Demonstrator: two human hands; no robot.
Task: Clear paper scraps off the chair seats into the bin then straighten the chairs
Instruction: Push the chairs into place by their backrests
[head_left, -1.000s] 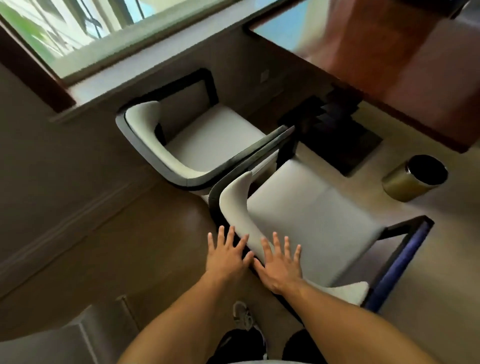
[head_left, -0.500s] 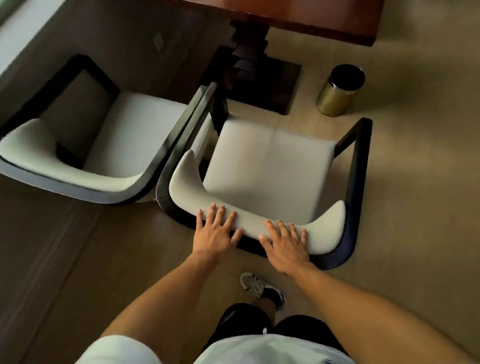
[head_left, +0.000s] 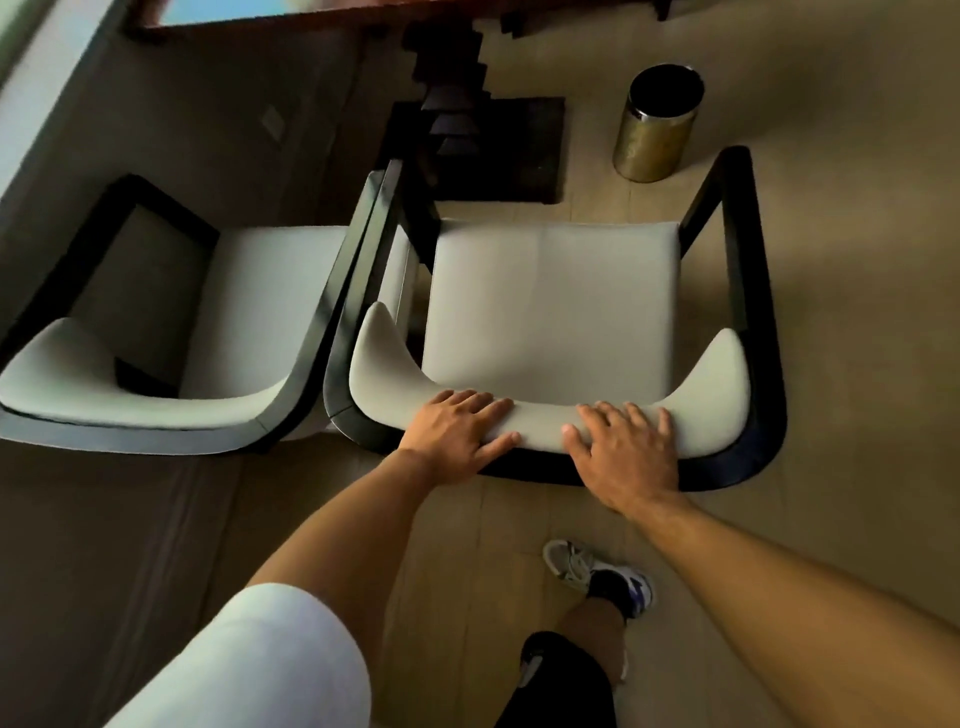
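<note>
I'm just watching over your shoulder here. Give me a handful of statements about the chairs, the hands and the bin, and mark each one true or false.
1. Both hands rest on the backrest of the right-hand chair. True: the left hand and the right hand lie flat on its padded top edge.
2. Paper scraps lie on that chair's seat. False: no scraps show on the seat.
3. The gold bin stands upright on the floor beyond the chair. True.
4. The left hand holds a crumpled paper. False: it holds nothing; its fingers lie spread on the backrest.
5. The two chairs stand far apart. False: the left-hand chair sits right against the other, armrest by armrest.
</note>
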